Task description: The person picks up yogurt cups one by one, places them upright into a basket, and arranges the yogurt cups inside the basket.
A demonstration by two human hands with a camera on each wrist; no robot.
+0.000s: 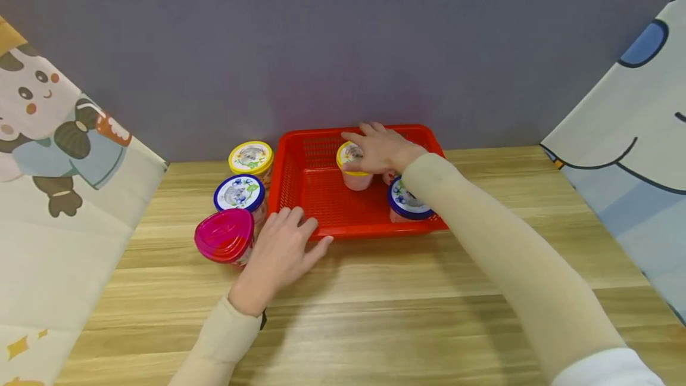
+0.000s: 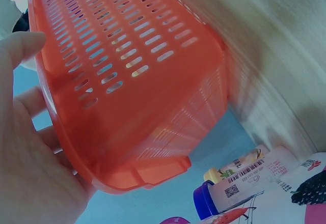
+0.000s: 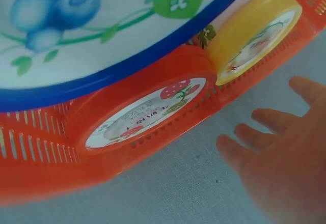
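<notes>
A red perforated basket (image 1: 354,232) stands against the back wall. My left hand (image 1: 281,249) is at its front-left corner, fingers loosely spread along the rim and thumb beside the front edge. Over the basket's back part reaches my right hand (image 1: 382,151), its fingers spread above a yellow-lidded tub (image 1: 356,181). That tub stands upright inside the basket. A blue-lidded tub (image 1: 408,200) sits in the front-right part, partly under the right sleeve. Between these two, a red-lidded tub (image 3: 145,99) shows in the right wrist view; the right hand mostly hides it in the head view.
Left of the basket, three more tubs line up on the wooden table (image 1: 386,314): yellow-lidded (image 1: 250,156) at the back, blue-lidded (image 1: 239,193) in the middle, pink-red-lidded (image 1: 225,235) in front. A grey wall (image 1: 343,46) rises behind; printed cartoon panels flank both sides.
</notes>
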